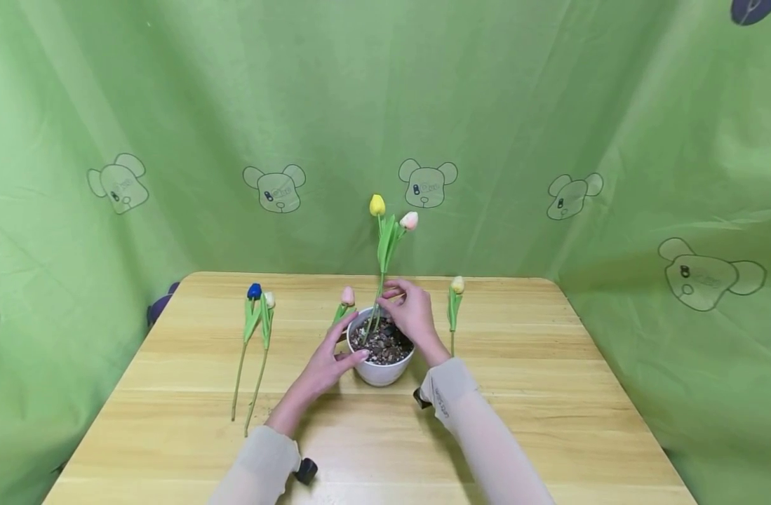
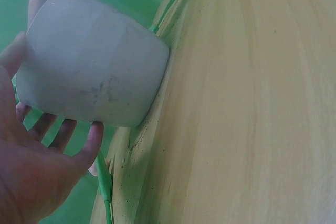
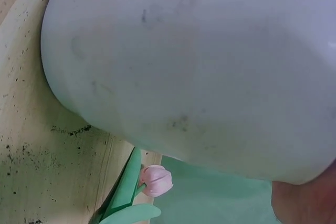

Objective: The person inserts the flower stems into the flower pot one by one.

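Pale beige sleeves (image 1: 259, 456) lie closest to us, leading up to our two bare hands. Our left hand (image 1: 325, 365) has its thumb and fingers spread wide around the left side of a round, smooth white pot (image 1: 381, 375), holding it upright between our hands; dark, pebbly soil (image 1: 391, 347) shows inside. Our right hand (image 1: 413, 315), nearly closed, pinches slim green stems (image 1: 381, 284) above the rim; we cannot tell whether one or both. Above it rise a yellow tulip (image 1: 377, 205) and a pink-and-white tulip (image 1: 409, 221). Just beyond our left fingertips lies a pale pink tulip (image 1: 348, 297). Left of that hand, a deep-blue tulip (image 1: 251, 319) and a white tulip (image 1: 266, 326) lie on the light wooden table (image 1: 549, 421); right of our right hand lies a cream-yellow tulip (image 1: 457, 285).
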`<state>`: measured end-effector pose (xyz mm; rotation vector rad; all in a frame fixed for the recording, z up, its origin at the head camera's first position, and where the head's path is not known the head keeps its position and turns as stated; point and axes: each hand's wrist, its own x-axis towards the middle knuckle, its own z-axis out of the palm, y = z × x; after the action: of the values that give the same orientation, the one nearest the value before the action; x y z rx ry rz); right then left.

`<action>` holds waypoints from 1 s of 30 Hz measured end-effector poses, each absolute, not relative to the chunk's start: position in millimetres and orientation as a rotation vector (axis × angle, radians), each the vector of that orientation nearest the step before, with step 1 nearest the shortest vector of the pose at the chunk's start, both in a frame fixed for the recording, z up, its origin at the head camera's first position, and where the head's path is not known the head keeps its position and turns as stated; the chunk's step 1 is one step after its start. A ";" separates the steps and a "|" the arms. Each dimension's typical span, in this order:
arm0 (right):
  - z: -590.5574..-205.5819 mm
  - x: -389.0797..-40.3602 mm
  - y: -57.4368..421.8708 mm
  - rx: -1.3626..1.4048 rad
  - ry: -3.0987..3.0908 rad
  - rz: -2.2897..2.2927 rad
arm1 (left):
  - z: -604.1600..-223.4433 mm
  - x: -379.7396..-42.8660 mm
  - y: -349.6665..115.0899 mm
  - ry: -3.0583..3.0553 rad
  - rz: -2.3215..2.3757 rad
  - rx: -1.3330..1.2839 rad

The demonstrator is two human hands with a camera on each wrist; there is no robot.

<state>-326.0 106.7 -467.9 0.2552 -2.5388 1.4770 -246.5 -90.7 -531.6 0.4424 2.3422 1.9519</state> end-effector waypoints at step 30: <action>-495.0 -294.3 249.7 -0.090 -2.509 1.692 | -529.8 -243.6 -89.2 2.336 1.962 0.387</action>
<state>-294.3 249.7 -495.0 -0.0897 -2.5085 1.6922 -243.6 -89.2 -529.8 0.3865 2.3355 1.9623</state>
